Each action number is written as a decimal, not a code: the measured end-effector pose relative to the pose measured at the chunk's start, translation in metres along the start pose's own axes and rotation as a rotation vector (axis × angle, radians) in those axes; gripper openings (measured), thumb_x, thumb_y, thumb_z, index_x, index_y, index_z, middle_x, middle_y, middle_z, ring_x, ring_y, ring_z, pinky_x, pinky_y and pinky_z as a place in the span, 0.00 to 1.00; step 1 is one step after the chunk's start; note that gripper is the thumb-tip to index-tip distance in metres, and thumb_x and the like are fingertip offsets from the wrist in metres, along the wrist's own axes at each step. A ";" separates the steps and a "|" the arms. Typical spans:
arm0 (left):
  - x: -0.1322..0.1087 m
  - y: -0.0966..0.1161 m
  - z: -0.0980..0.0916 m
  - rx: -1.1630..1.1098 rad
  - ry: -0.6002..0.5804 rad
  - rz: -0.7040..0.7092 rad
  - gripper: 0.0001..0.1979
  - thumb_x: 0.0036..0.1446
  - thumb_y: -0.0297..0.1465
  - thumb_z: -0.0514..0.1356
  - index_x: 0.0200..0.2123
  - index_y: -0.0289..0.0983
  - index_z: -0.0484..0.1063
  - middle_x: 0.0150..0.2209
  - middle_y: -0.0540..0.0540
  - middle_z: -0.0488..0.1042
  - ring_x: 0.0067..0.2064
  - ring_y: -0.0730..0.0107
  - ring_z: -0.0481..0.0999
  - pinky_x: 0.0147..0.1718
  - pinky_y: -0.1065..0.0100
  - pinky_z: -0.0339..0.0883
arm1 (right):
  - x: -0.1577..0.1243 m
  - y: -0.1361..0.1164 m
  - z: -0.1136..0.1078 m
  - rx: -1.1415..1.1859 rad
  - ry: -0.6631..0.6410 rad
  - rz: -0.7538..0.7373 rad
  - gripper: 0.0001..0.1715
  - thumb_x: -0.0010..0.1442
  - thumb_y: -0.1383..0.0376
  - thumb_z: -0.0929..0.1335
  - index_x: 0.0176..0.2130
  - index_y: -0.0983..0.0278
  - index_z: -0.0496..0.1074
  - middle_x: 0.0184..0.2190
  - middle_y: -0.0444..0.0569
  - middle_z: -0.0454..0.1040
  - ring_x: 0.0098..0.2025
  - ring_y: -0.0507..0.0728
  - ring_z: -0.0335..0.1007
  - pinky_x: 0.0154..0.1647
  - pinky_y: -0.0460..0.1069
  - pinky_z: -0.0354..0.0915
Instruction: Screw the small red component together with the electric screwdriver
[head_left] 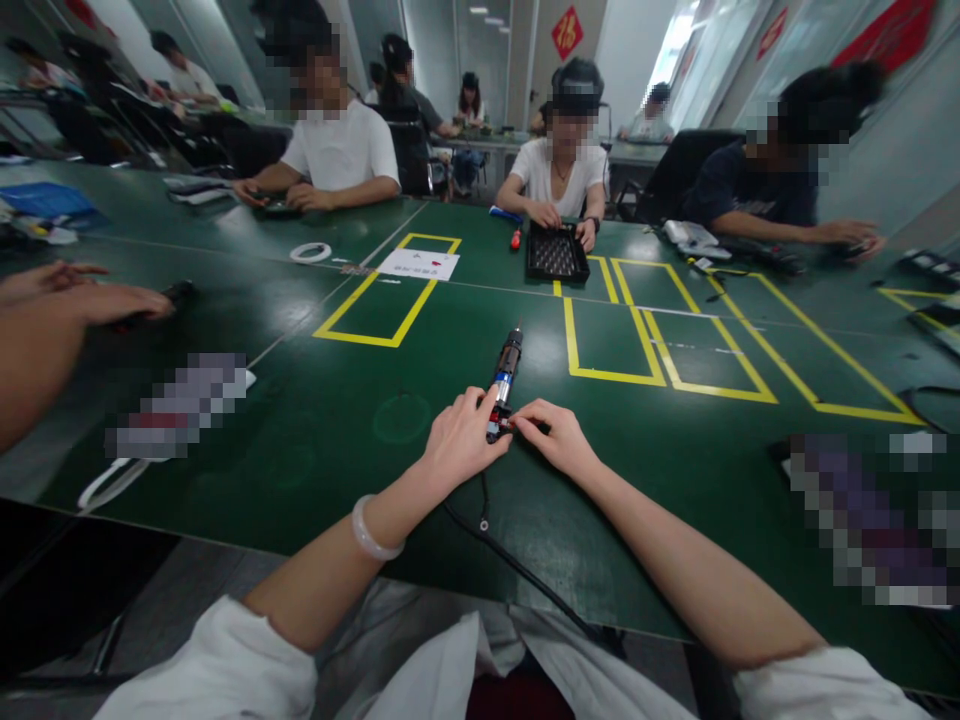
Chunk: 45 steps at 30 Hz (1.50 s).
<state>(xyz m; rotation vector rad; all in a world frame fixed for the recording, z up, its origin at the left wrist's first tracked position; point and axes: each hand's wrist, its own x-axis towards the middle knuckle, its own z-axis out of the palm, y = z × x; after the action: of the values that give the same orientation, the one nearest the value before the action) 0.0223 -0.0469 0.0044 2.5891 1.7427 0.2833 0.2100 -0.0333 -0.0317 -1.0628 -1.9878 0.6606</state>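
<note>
A black electric screwdriver (507, 368) with a blue band lies on the green table (337, 420), its tip pointing away from me. My left hand (463, 440) rests on its near end, fingers curled around the base. My right hand (553, 437) pinches the same near end from the right with thumb and forefinger. A black cable (517, 565) runs from the tool back to the table's front edge. A pale bangle sits on my left wrist.
Yellow tape rectangles (390, 300) mark the table. A black tray (556, 254) lies in front of a person opposite, with a white sheet (418, 263) and a tape ring (310, 252) to its left. Another person's arm (52, 320) reaches in at left. Several people sit around.
</note>
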 end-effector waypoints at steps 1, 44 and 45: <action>0.001 0.001 0.000 0.012 0.004 0.002 0.34 0.57 0.44 0.57 0.64 0.39 0.54 0.49 0.40 0.66 0.47 0.57 0.71 0.39 0.64 0.67 | 0.000 0.000 0.000 -0.001 0.005 0.006 0.09 0.63 0.66 0.66 0.35 0.64 0.77 0.33 0.49 0.77 0.35 0.54 0.72 0.38 0.48 0.65; -0.066 -0.257 -0.056 0.303 -0.224 -0.589 0.36 0.61 0.51 0.45 0.67 0.38 0.50 0.60 0.35 0.62 0.54 0.50 0.67 0.48 0.62 0.60 | 0.000 0.002 -0.001 0.074 -0.093 0.025 0.08 0.63 0.67 0.65 0.39 0.63 0.75 0.35 0.48 0.76 0.35 0.52 0.71 0.38 0.47 0.66; -0.067 -0.254 -0.057 0.323 -0.201 -0.579 0.35 0.61 0.51 0.46 0.66 0.38 0.52 0.59 0.34 0.63 0.54 0.50 0.67 0.47 0.62 0.61 | 0.000 0.002 -0.001 0.073 -0.096 0.027 0.08 0.63 0.68 0.65 0.39 0.63 0.75 0.35 0.48 0.76 0.35 0.52 0.71 0.38 0.47 0.66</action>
<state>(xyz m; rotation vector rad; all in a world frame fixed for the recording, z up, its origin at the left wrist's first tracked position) -0.2445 -0.0174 0.0234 2.0368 2.4977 -0.2766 0.2115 -0.0317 -0.0327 -1.0328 -2.0178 0.8063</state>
